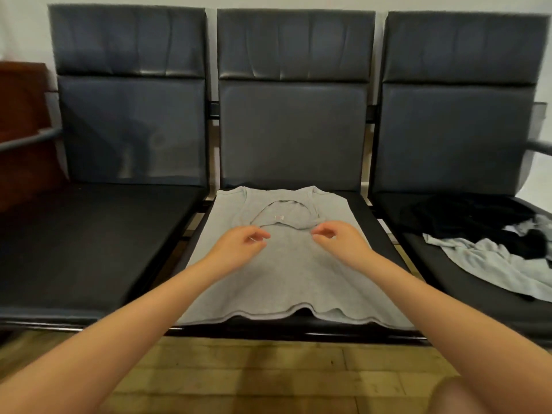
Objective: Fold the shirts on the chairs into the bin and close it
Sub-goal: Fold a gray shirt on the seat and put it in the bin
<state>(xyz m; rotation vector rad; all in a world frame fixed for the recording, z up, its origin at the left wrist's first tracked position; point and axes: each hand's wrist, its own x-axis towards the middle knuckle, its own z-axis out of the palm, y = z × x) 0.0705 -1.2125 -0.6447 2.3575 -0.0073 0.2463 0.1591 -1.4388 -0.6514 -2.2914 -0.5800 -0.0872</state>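
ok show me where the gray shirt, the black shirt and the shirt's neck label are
gray shirt [286, 282]: head view, middle of its front panel.
black shirt [466, 218]: head view, middle of the crumpled heap.
neck label [279, 217]: head view, the small tag inside the collar.

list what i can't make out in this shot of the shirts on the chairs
Head view, the only one:
- The bin: nowhere in frame.
- The clothes pile on the right chair: cut by the frame's right edge, black and pale cloth tangled, so the garment count is unclear.
- The grey shirt: sleeves tucked out of sight.
- Left hand and right hand: curled above the shirt; contact unclear.
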